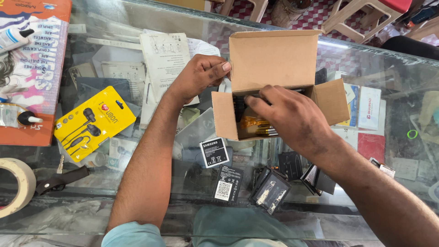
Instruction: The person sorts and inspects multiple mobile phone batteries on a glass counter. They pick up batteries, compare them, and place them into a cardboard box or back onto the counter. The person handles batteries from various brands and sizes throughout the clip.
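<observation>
Left hand [199, 75] grips the left wall of the open cardboard box [274, 59], which rests on the glass counter [388, 64]. Right hand [286, 114] reaches inside, fingers closing on the flat dark items; grip unclear. Risk: box tips, contents spill. 2 phone batteries [214, 152] lie near front; yellow earphone pack [93, 122] far left.

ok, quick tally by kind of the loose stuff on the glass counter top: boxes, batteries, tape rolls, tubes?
Cardboard box, held by the left hand, with the right hand inside it: 1
Loose batteries: 2, one and another
Tape roll: 1
Tubes: 2, one and another
Total: 6
Items under the glass not counted.
</observation>
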